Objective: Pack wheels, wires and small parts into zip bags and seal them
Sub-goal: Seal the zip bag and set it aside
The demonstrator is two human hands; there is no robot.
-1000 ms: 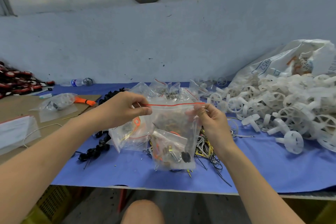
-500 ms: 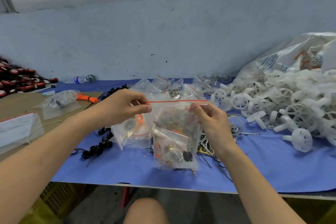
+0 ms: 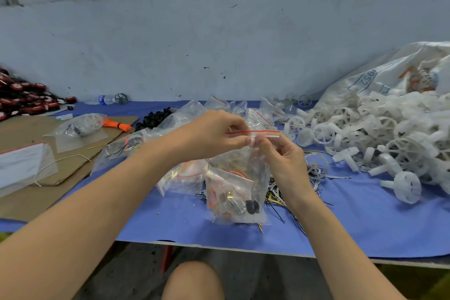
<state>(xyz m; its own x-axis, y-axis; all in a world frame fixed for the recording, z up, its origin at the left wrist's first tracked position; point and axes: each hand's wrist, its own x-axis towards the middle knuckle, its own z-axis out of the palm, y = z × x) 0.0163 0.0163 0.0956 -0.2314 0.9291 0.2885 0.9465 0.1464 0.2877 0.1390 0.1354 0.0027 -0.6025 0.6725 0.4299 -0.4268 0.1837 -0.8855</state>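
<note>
Far left: a heap of red and black wheels (image 3: 23, 100) lies at the worktop's left edge, against the wall
Left foreground: sheets of brown cardboard (image 3: 31, 134) cover this end of the worktop; a stack of flat bags (image 3: 22, 165) and a bent white wire (image 3: 60, 162) lie on them
Behind that: a small filled bag (image 3: 81, 125) rests on the cardboard, an orange bundle (image 3: 117, 124) just beside it, and a water bottle (image 3: 101, 99) lies near the wall
Worktop: a blue cloth (image 3: 365, 221) covers the rest of the surface
Left hand (image 3: 209, 134): raised above the worktop, grip pinching the sealing strip of the zip bag near its middle
Zip bag (image 3: 236, 192): clear, with a red line along its top, hanging from both hands at the centre; its bottom touches the blue cloth; small parts, a brass piece and a black ring sit in the lower part
Around it: more clear bags (image 3: 185, 178) lie behind and to the left, a pile of black parts (image 3: 155, 117) behind them
Right hand (image 3: 282, 156): grip pinching the same strip, fingertips touching those of the left hand
Under the right wrist: a tangle of thin wires (image 3: 289, 197) on the cloth
Right: a large mound of white plastic wheels (image 3: 379, 139) spills from a white sack (image 3: 389, 75)
</note>
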